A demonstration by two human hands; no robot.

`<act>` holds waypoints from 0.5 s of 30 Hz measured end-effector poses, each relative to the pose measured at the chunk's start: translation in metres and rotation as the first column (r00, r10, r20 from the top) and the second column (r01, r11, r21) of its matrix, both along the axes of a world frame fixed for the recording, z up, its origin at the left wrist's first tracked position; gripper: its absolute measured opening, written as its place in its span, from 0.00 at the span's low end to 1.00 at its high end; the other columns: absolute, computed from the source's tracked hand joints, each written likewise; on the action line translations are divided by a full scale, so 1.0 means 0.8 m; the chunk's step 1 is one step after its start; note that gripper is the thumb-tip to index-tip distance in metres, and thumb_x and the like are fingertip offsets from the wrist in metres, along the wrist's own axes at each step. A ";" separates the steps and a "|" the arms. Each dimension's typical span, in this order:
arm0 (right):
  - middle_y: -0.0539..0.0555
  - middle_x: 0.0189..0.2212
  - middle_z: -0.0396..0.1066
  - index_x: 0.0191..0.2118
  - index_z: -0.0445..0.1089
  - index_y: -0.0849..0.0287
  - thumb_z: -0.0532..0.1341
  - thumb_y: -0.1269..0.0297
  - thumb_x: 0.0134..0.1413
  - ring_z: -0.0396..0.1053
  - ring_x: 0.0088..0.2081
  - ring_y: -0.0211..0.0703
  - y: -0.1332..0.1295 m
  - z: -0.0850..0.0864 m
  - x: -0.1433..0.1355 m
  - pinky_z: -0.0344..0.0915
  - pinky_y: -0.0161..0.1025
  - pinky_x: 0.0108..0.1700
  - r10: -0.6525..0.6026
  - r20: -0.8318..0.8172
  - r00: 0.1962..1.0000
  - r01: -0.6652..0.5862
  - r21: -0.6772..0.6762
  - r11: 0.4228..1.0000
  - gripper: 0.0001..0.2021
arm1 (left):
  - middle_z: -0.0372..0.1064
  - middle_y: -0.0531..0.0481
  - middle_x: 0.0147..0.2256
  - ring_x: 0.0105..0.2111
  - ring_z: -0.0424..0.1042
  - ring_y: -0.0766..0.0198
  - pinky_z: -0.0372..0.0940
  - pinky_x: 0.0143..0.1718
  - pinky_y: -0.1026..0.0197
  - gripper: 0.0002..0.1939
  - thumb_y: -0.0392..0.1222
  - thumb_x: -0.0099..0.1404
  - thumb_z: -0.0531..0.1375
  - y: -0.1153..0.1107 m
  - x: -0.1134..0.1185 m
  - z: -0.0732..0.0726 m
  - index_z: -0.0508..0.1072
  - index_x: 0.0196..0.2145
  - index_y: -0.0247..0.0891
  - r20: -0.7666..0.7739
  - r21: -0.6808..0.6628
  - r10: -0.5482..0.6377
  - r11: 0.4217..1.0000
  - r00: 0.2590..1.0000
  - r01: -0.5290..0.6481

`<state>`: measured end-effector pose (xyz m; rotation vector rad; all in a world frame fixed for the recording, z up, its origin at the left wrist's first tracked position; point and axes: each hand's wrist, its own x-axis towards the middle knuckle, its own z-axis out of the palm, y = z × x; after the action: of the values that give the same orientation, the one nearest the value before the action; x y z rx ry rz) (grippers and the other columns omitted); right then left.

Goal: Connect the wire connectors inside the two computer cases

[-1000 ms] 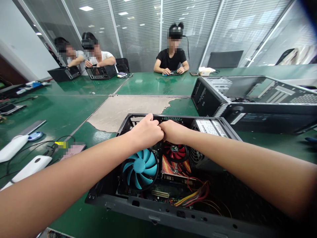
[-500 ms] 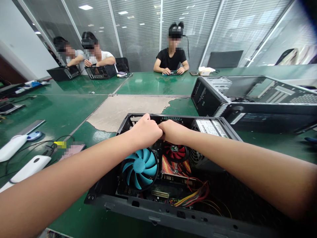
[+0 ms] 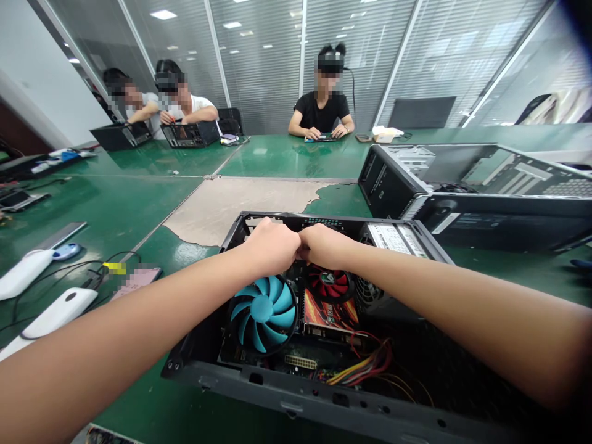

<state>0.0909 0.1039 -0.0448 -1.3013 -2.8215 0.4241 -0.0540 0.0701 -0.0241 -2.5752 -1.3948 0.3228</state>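
An open black computer case (image 3: 282, 401) lies in front of me with its inside facing up. Both my hands reach to the far side of it and meet there, fingers curled in. My left hand (image 3: 274, 245) is closed above the blue fan (image 3: 261, 308). Beside it, my right hand (image 3: 326, 246) is closed too, near the red fan (image 3: 329, 280) of the graphics card (image 3: 330, 311). Whatever is between the fingers is hidden behind the knuckles. Coloured power cables (image 3: 365, 367) lie in the near part of the case, close to a white socket (image 3: 300, 362).
A second open computer case (image 3: 393, 179) stands at the right. White handheld devices (image 3: 60, 314), cables and a pink phone (image 3: 137, 280) lie on the green table (image 3: 185, 203) at the left. Several people sit across it, one in a black shirt (image 3: 322, 112).
My left hand has turned and sunk slightly, its raised knuckle now lower. My right hand stays nearly in place. The case and its parts look unchanged.
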 end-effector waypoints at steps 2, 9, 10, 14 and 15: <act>0.57 0.32 0.79 0.34 0.77 0.60 0.61 0.74 0.51 0.75 0.36 0.45 0.000 0.000 0.001 0.61 0.34 0.34 -0.003 -0.020 1.000 0.003 -0.019 1.000 0.08 | 0.77 0.42 0.31 0.35 0.74 0.53 0.57 0.37 0.53 0.12 0.38 0.65 0.56 0.001 0.000 0.001 0.79 0.32 0.38 0.017 0.014 -0.005 1.000 1.000 0.005; 0.56 0.34 0.79 0.34 0.77 0.60 0.61 0.73 0.52 0.75 0.38 0.46 0.000 0.003 0.001 0.61 0.35 0.35 0.022 -0.060 0.998 -0.023 -0.022 0.999 0.07 | 0.75 0.44 0.28 0.33 0.73 0.54 0.54 0.35 0.53 0.09 0.39 0.62 0.58 0.004 -0.004 0.000 0.78 0.27 0.38 0.076 0.075 -0.047 0.996 0.996 0.041; 0.56 0.33 0.79 0.34 0.77 0.60 0.61 0.73 0.52 0.75 0.38 0.46 0.000 0.002 0.001 0.61 0.35 0.35 0.021 -0.062 0.998 -0.023 -0.020 1.000 0.07 | 0.75 0.45 0.27 0.33 0.73 0.54 0.54 0.36 0.53 0.09 0.38 0.61 0.58 0.005 -0.004 0.000 0.77 0.27 0.38 0.084 0.084 -0.056 0.995 0.995 0.049; 0.57 0.32 0.79 0.33 0.77 0.61 0.61 0.73 0.51 0.75 0.37 0.46 0.001 0.001 0.001 0.60 0.35 0.33 0.021 -0.070 0.997 -0.022 -0.022 1.000 0.07 | 0.74 0.45 0.27 0.32 0.72 0.55 0.54 0.36 0.53 0.09 0.38 0.61 0.58 0.005 -0.005 -0.001 0.77 0.26 0.38 0.083 0.090 -0.059 0.995 0.995 0.051; 0.56 0.32 0.79 0.33 0.77 0.61 0.61 0.73 0.51 0.75 0.36 0.46 0.001 0.001 0.002 0.60 0.35 0.33 0.020 -0.071 0.997 -0.022 -0.024 0.999 0.07 | 0.75 0.45 0.27 0.32 0.72 0.55 0.54 0.36 0.53 0.09 0.38 0.61 0.58 0.004 -0.005 0.000 0.76 0.26 0.38 0.079 0.087 -0.056 0.995 0.995 0.049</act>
<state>0.0923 0.1050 -0.0440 -1.2362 -2.7824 0.4969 -0.0576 0.0736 -0.0244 -2.5764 -1.3338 0.1488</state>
